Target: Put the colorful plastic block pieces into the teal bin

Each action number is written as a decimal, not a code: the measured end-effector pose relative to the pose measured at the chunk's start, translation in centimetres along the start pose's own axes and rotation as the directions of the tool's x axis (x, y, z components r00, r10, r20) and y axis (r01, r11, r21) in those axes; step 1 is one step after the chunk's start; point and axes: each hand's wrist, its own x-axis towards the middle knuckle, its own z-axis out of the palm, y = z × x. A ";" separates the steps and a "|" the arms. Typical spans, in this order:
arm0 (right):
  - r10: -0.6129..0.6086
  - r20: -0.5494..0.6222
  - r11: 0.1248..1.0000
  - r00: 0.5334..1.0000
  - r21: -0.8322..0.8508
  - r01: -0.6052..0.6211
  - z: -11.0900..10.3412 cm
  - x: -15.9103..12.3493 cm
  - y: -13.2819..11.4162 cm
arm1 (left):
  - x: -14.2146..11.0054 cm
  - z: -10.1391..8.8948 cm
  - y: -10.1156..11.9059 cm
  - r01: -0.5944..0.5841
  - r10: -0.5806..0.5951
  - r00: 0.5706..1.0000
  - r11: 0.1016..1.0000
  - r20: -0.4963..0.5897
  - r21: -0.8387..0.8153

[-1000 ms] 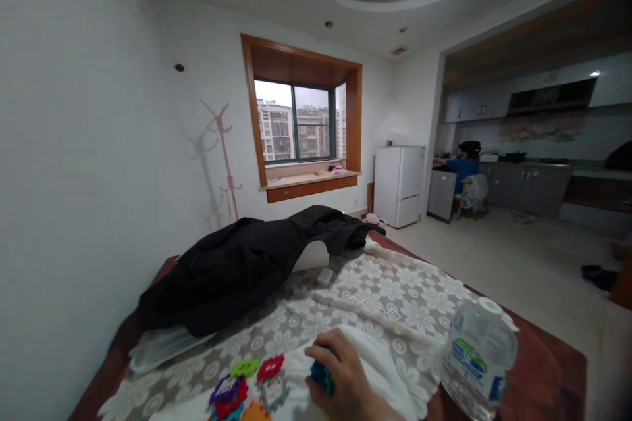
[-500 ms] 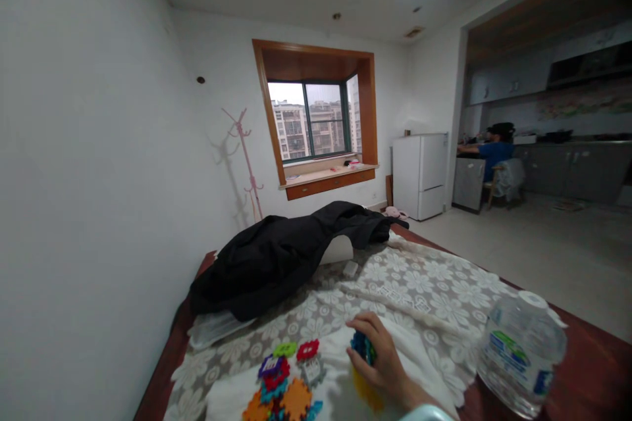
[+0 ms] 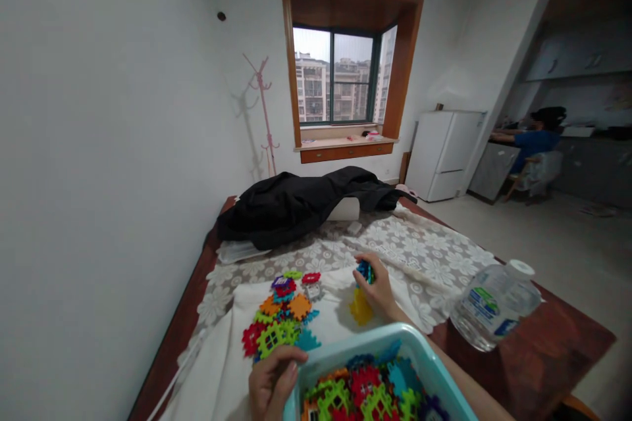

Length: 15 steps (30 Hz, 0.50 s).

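My right hand [image 3: 379, 289] is closed around a small stack of blue toothed plastic building pieces [image 3: 364, 271], above the white cloth. Just below it lies a yellow piece [image 3: 361, 308]. Curled at the near left corner of a light blue plastic basket [image 3: 355, 342], my left hand [image 3: 274, 378] grips its rim. Red, green, blue and orange pieces [image 3: 365, 385] fill the basket. A loose pile of similar pieces [image 3: 281, 316] rests on the cloth beyond my left hand, with a grey one [image 3: 313, 291] at its right edge.
A large clear water bottle [image 3: 496, 306] stands on the brown table at the right. Black clothing [image 3: 306, 207] lies across the far end of the patterned tablecloth [image 3: 444, 253]. White cloth [image 3: 237, 342] covers the near part. A person in blue [image 3: 536, 141] sits farther off.
The view has tilted down, bringing the basket and my left hand into sight. My right hand keeps hold of the blue pieces near the yellow one.
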 end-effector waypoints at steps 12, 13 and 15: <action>-0.295 0.173 0.913 0.940 -0.240 0.331 0.2 -0.5 -0.5 | 0.0 -0.7 -1.1 -0.069 0.065 0.995 0.996 0.075 0.054; -0.265 0.226 0.914 0.937 -0.249 0.319 0.2 -0.5 -0.9 | 0.0 -0.7 -1.1 -0.091 0.084 0.993 0.993 0.084 0.073; -0.195 0.356 0.913 0.914 -0.274 0.301 0.0 -0.5 -1.7 | 0.1 -0.8 -0.8 -0.129 0.120 0.988 0.986 0.093 0.106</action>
